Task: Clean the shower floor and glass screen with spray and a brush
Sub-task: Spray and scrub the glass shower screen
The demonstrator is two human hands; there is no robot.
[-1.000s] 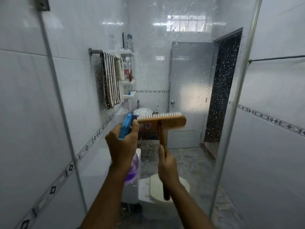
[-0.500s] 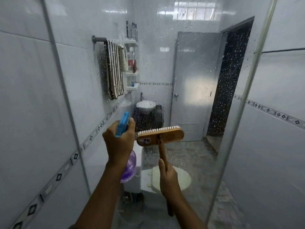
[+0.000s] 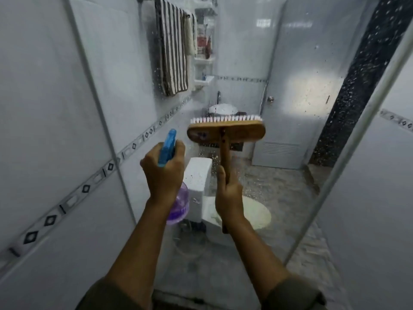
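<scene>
The glass screen [image 3: 301, 90] stands straight ahead, dotted with droplets, its metal edge running down the right. My left hand [image 3: 163, 173] grips a spray bottle [image 3: 177, 206] with a blue trigger head and a purple body, nozzle aimed at the glass. My right hand [image 3: 229, 193] holds the wooden handle of a scrub brush [image 3: 225, 130]. The brush head is level, white bristles facing up and pressed toward the glass at chest height. The shower floor is hidden below my arms.
Beyond the glass are a white toilet [image 3: 201, 182], a basin [image 3: 222, 108], a grey door [image 3: 297, 86], a striped towel [image 3: 172, 48] on a rail and a wall shelf [image 3: 204, 45]. Tiled walls close in on the left and right.
My view has tilted down and the brush head has dropped lower on the glass. Both hands keep their grips, the spray bottle staying left of the brush.
</scene>
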